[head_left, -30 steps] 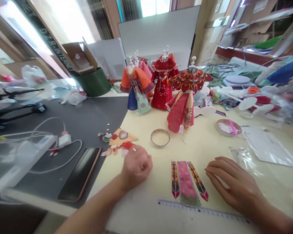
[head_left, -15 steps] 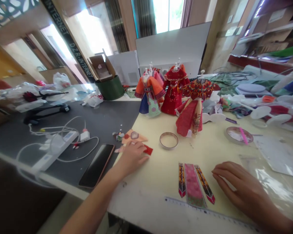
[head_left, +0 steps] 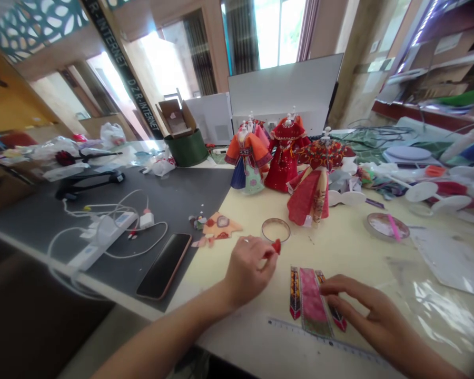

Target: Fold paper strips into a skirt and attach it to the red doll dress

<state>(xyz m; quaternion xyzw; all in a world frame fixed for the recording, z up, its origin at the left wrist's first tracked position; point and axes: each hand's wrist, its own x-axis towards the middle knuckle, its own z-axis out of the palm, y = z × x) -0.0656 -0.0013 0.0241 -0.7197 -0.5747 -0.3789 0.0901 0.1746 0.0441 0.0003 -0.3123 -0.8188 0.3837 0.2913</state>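
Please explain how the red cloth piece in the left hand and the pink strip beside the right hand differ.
Place: the red piece is pinched in the left hand, while the pink strip lies on the tabletop.
Size: the red piece's visible part is much smaller than the pink strip.
Colour: the red piece shows only red; the pink strip turns greenish at its near end.
Both look like fabric.

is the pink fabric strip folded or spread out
Spread out: the pink fabric strip lies flat, visible from top edge to greenish lower end.
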